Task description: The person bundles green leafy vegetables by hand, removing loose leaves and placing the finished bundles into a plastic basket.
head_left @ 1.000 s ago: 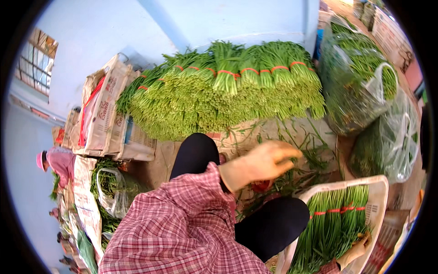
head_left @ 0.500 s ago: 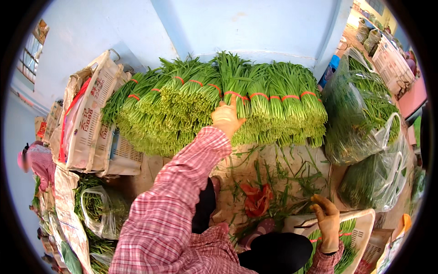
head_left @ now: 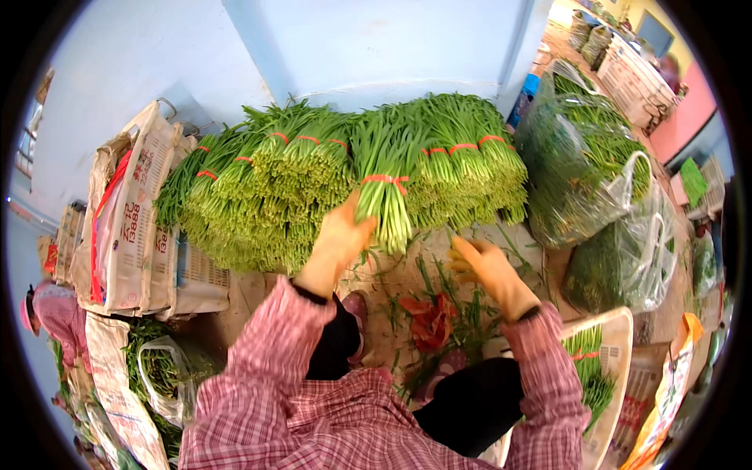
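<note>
In front of me, a long pile of green leafy vegetable bundles (head_left: 282, 188), tied with red bands, is stacked along the wall with its cut ends toward me. My left hand (head_left: 338, 243), in a tan glove, is closed on the left side of one bundle of leafy green stalks (head_left: 388, 192), which stands out toward me from the pile. The fingers are partly hidden behind its stems. To the right of that bundle and apart from it, my right hand (head_left: 493, 274), gloved as well, holds nothing, its fingers apart.
A pale plastic crate (head_left: 619, 345) with banded bundles stands at my lower right. Clear bags of greens (head_left: 580, 172) lie to the right. Stacked crates (head_left: 141, 235) rise at left. Loose leaves and a red plastic scrap (head_left: 428, 321) litter the floor. Another person (head_left: 59, 321) is at far left.
My left hand has drawn one bundle out of the pile toward me. My right hand has moved from above the crate at lower right up and left, near the bundle.
</note>
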Motion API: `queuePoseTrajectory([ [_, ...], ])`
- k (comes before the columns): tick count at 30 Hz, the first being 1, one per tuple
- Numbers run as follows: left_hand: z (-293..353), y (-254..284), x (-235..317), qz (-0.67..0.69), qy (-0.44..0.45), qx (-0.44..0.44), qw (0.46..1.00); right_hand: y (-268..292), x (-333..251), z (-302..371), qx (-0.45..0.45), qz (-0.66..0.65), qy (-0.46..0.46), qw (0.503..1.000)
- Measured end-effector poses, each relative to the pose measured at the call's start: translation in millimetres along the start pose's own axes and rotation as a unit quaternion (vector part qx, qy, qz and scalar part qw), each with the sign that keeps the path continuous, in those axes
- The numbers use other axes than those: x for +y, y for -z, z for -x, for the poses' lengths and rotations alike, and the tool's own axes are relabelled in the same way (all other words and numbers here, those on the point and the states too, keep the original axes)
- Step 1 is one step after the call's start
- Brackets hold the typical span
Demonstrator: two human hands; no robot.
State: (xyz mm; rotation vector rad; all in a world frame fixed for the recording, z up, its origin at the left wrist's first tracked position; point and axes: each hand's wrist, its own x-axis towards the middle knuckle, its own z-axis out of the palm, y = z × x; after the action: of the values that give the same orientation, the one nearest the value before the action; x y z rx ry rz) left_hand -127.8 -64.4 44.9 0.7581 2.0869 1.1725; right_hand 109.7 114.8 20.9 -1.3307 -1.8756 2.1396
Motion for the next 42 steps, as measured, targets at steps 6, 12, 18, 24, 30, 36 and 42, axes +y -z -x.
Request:
queuePoseTrajectory([
  [6, 122, -48, -17, -0.177, -0.019, -0.08, 0.981, -78, 11, -44, -0.085, -0.169, 0.059, 0.98],
  [12, 108, -34, -49, 0.265, 0.023, -0.067, 0.962, -98, 40, 13, -0.036, -0.37, 0.021, 0.928],
  [18, 62, -56, -58, 0.631, 0.161, -0.123, 0.749, -97, 32, 66, 0.074, 0.07, 0.087, 0.991],
  [24, 84, -85, -20, 0.442, 0.196, -0.029, 0.875, -83, -27, 87, 0.204, -0.026, 0.366, 0.907],
  [30, 92, -112, -27, 0.457, 0.086, -0.1, 0.88, -96, -42, 49, 0.329, 0.374, 0.365, 0.786],
  [36, 88, -126, -43, 0.414, 0.083, -0.114, 0.899, -88, -19, 25, 0.352, 0.179, 0.3, 0.868],
  [42, 88, -130, -53, 0.329, 0.095, -0.1, 0.934, -79, -71, 65, 0.214, 0.0, 0.23, 0.95],
])
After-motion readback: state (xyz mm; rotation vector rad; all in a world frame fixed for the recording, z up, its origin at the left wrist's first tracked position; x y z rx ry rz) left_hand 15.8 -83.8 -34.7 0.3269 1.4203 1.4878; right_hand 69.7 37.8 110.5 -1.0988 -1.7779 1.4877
